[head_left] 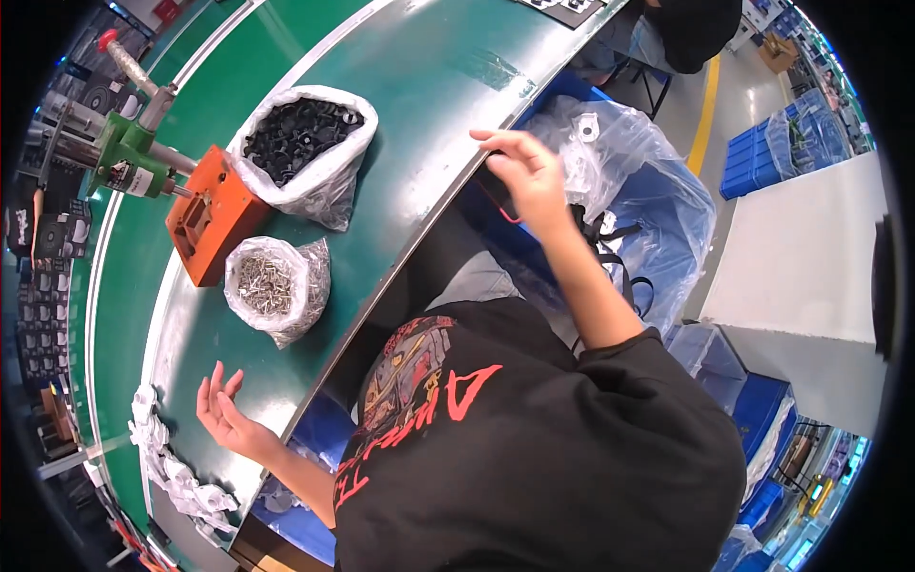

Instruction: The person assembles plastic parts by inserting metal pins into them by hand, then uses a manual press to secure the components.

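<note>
My left hand [232, 419] hovers over the near left part of the green bench, palm up, its fingers apart and nothing in it. White plastic parts [176, 477] lie in a row beside it. My right hand [537, 186] is raised past the bench edge, beside a blue bin [505, 238] lined with see-through plastic. Its fingers are loosely stretched toward the bench, and no object shows in them. Between the hands on the bench stand an open bag [335, 195] of small black parts and a smaller bag [315, 281] of short metal pins.
A green hand press [129, 157] with a red-knobbed lever stands over an orange fixture block [203, 255], close behind both bags. Inside the lined bin are white parts [588, 129] and black straps. Another person [701, 33] sits at the far end of the bench.
</note>
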`<action>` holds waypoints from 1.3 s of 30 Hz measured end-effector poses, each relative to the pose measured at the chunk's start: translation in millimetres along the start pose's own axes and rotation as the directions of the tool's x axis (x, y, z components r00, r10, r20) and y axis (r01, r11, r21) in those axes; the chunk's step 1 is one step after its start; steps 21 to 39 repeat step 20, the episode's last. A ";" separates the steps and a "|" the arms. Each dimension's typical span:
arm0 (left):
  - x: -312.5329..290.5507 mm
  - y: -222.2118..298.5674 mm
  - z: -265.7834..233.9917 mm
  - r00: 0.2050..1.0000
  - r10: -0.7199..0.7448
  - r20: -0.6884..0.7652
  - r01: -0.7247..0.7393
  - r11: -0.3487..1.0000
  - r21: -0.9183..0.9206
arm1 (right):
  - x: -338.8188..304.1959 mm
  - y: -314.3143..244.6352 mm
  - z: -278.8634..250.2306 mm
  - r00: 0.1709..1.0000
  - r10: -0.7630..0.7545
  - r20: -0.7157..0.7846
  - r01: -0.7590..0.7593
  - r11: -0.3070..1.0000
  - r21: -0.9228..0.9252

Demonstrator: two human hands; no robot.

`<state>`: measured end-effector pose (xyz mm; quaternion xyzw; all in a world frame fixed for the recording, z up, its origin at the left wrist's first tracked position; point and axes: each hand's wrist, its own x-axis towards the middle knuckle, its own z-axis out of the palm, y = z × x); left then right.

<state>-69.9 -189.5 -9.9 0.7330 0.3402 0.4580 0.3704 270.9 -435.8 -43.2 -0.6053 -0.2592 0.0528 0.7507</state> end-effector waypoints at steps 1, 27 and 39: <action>0.9 0.1 -1.2 1.000 0.009 0.019 -0.009 1.000 -0.012 | 4.8 -21.8 -9.8 0.996 -0.072 0.053 0.072 0.997 -0.004; -33.9 62.1 63.6 0.350 -0.397 0.848 0.556 0.817 0.153 | -84.4 243.4 -271.4 0.568 0.651 -0.504 -0.785 0.245 -0.568; -33.9 62.1 63.6 0.350 -0.397 0.848 0.556 0.817 0.153 | -84.4 243.4 -271.4 0.568 0.651 -0.504 -0.785 0.245 -0.568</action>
